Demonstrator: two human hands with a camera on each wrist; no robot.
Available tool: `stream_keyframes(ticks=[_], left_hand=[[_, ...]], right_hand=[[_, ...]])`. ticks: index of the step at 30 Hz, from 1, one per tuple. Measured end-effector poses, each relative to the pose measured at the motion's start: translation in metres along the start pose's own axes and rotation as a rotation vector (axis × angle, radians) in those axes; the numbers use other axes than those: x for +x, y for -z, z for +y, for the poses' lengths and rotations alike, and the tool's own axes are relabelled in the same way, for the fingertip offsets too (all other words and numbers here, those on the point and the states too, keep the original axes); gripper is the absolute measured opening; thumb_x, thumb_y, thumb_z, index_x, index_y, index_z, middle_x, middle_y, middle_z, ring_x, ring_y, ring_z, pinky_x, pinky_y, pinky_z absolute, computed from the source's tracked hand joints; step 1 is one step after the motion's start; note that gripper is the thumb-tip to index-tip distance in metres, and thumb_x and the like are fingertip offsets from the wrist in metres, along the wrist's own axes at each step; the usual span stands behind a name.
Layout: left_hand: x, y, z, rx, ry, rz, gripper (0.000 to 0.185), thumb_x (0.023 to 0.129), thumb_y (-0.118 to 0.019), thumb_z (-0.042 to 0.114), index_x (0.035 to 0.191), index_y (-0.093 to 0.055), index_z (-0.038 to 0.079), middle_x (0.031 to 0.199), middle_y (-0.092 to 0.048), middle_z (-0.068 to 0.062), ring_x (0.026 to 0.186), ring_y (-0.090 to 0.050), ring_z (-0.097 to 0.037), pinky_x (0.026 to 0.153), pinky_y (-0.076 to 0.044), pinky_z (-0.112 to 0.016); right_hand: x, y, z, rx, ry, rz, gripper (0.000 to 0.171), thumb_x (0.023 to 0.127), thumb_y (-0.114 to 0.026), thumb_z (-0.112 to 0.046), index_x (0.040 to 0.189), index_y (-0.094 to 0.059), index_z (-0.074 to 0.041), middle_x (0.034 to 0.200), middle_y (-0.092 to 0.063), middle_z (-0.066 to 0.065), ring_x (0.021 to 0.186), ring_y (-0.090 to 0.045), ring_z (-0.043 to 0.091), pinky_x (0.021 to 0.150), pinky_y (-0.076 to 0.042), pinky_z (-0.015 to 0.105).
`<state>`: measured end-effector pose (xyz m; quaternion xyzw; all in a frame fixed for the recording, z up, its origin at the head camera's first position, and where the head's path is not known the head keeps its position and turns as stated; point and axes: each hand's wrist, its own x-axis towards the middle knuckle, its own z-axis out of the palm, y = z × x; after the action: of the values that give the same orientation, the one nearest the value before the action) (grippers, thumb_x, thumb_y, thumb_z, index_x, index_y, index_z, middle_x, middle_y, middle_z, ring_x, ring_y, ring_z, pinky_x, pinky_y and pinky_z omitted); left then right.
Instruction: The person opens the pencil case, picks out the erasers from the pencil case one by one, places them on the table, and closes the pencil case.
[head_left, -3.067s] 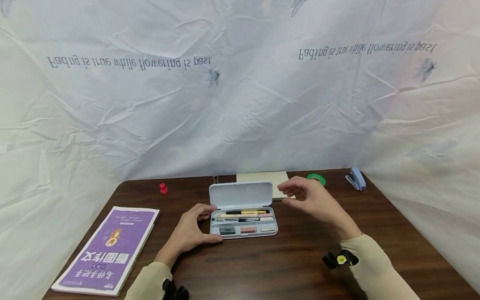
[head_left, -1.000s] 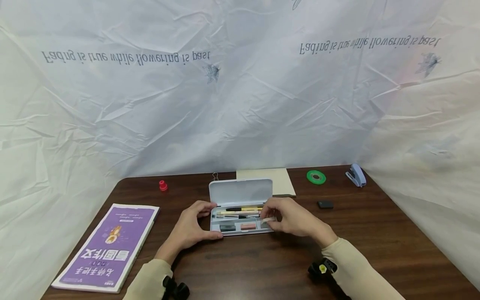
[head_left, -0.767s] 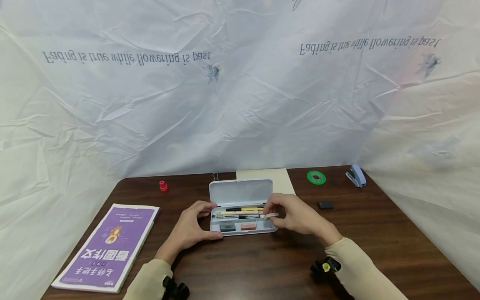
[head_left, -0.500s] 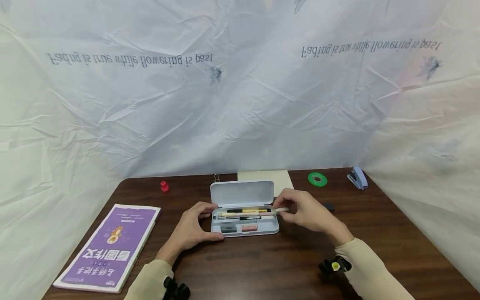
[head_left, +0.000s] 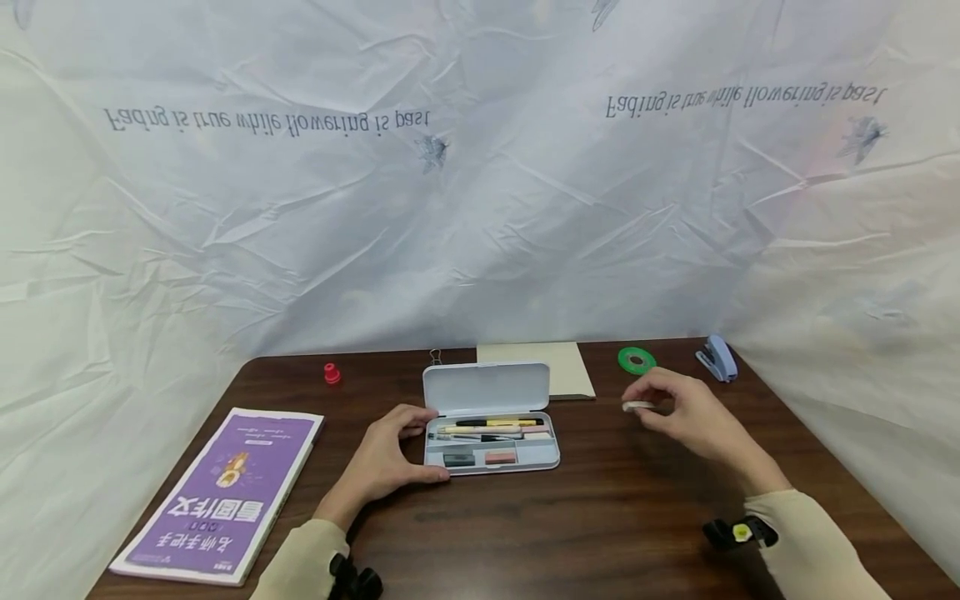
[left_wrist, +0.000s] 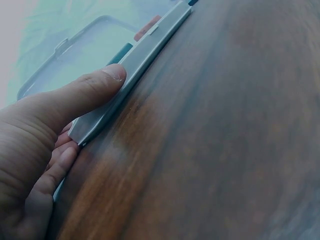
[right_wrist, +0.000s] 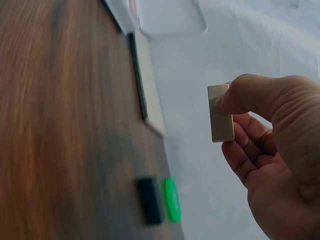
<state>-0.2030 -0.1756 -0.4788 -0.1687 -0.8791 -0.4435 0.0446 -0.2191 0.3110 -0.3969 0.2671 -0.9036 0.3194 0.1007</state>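
Right hand (head_left: 693,417) is up off the table, well to the right of the open pencil case (head_left: 491,421), thumb and fingers pinching a small whitish eraser (head_left: 638,406) by one end. On the right wrist view the eraser (right_wrist: 220,113) is a flat pale block, and below it a black eraser (right_wrist: 150,200) lies just beside the green tape roll (right_wrist: 172,199). Left hand (head_left: 386,461) grips the left end of the case, thumb on the front edge, fingers curled behind. Inside the tray: pens along the back, a dark eraser (head_left: 457,459) and a pink eraser (head_left: 499,457) in front compartments. A purple book (head_left: 221,492) lies far left, a blue stapler (head_left: 716,358) far right.
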Motion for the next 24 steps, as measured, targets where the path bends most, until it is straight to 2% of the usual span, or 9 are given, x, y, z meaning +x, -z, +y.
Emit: stream_keyframes(ticks=[7,10,24], left_hand=[[0.000,0.000,0.000,0.003,0.008,0.004,0.090,0.066,-0.110,0.047,0.142,-0.072,0.019,0.140,-0.069,0.005,0.127,-0.071,-0.018,0.113,-0.060,-0.043],[0.000,0.000,0.001,-0.001,0.010,0.004,0.089,0.066,-0.111,0.047,0.141,-0.072,0.019,0.139,-0.069,0.005,0.127,-0.071,-0.018,0.113,-0.060,-0.043],[0.000,0.001,0.001,-0.006,0.013,0.000,0.088,0.066,-0.110,0.046,0.141,-0.072,0.019,0.139,-0.069,0.006,0.127,-0.070,-0.018,0.114,-0.060,-0.043]], right_hand=[[-0.016,0.004,0.022,-0.057,-0.032,0.041,0.029,0.094,-0.087,0.002,0.110,-0.079,-0.022,0.109,-0.075,-0.007,0.094,-0.068,0.006,0.079,-0.062,0.026],[-0.021,0.003,0.029,-0.056,-0.060,0.032,0.028,0.095,-0.087,0.001,0.109,-0.079,-0.021,0.110,-0.075,-0.005,0.095,-0.068,0.006,0.080,-0.061,0.023],[-0.029,-0.002,0.050,-0.081,-0.124,-0.024,0.026,0.094,-0.087,0.000,0.106,-0.080,-0.023,0.104,-0.074,-0.009,0.091,-0.067,0.006,0.076,-0.061,0.029]])
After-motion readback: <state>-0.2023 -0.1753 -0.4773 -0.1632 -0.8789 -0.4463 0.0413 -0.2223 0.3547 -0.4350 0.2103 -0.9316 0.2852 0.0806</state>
